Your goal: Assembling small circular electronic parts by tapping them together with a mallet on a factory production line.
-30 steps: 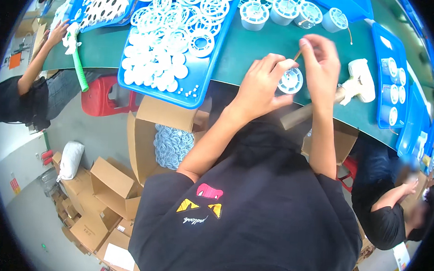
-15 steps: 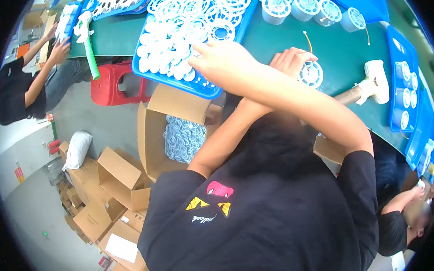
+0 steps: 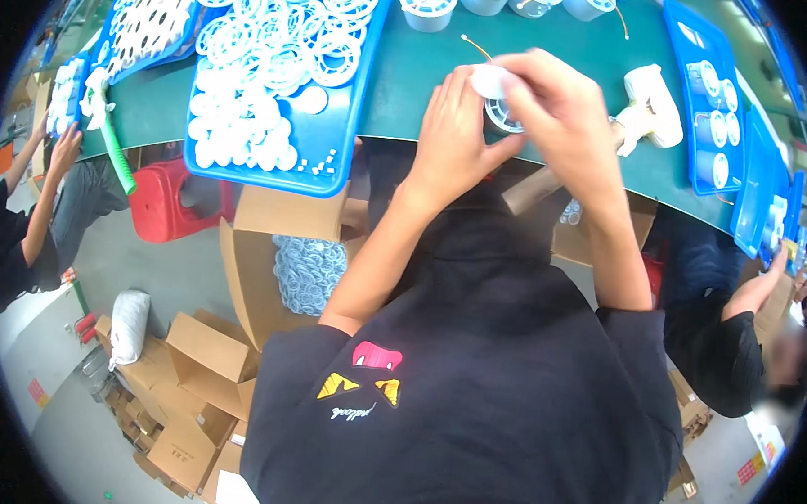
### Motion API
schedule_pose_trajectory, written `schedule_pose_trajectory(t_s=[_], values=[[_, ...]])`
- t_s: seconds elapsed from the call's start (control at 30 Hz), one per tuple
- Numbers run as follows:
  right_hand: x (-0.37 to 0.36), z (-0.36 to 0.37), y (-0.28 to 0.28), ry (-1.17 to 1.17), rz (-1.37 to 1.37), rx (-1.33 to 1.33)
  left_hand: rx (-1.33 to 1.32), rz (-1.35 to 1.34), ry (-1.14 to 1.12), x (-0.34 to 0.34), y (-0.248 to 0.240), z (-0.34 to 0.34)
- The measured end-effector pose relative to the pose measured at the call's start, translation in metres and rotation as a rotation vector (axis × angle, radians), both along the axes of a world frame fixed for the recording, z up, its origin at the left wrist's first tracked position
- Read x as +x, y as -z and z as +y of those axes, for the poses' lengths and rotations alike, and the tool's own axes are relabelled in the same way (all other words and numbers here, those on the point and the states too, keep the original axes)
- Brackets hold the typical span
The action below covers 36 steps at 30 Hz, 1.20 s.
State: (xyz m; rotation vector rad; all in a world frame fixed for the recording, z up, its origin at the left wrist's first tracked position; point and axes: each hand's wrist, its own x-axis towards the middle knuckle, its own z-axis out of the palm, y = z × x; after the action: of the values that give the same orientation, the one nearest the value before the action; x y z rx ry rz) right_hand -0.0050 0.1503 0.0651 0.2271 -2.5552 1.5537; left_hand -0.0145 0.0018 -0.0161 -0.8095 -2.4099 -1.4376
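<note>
My right hand (image 3: 563, 106) pinches a small white round cap (image 3: 490, 81) over a white cup-shaped housing (image 3: 502, 118). The housing stands on the green table near its front edge, and a thin wire (image 3: 474, 46) sticks out beyond it. My left hand (image 3: 453, 137) wraps the housing's left side, its thumb on the near side. Fingers and cap hide much of the housing. To the left, a blue tray (image 3: 330, 178) holds white slotted rings (image 3: 335, 60), a heap of similar round caps (image 3: 238, 123) and several tiny white blocks (image 3: 319, 165).
A mallet with a white-wrapped head (image 3: 653, 105) lies right, its wooden handle (image 3: 532, 190) passing beneath my right forearm. Several housings (image 3: 428, 3) line the back. Another blue tray (image 3: 708, 180) holds more. Left is a green-handled hammer (image 3: 115, 154); below, an open carton (image 3: 244, 286). Co-workers sit both sides.
My right hand has come back from the tray with a white cap and is now over the housing. My arms are no longer crossed. The view has shifted to the right.
</note>
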Motion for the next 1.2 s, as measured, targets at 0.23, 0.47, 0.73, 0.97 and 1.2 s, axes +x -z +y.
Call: schedule_pose_trajectory(t_s=[0.23, 0.47, 0.73, 0.97, 1.2], values=[[0.025, 0.024, 0.010, 0.082, -0.145, -0.049, -0.014, -0.015, 0.057, -0.005, -0.005, 0.002], [0.023, 0.016, 0.020, 0.204, -0.091, -0.065, -0.005, -0.019, 0.039, -0.002, -0.003, 0.004], [0.028, 0.006, 0.002, -0.012, 0.108, 0.218, -0.038, 0.022, 0.029, -0.001, 0.003, -0.001], [0.033, 0.011, 0.003, 0.023, 0.058, 0.251, -0.022, 0.031, 0.043, -0.002, 0.001, 0.001], [0.025, 0.013, 0.004, 0.009, 0.086, 0.305, -0.045, 0.031, 0.036, -0.002, 0.002, 0.001]])
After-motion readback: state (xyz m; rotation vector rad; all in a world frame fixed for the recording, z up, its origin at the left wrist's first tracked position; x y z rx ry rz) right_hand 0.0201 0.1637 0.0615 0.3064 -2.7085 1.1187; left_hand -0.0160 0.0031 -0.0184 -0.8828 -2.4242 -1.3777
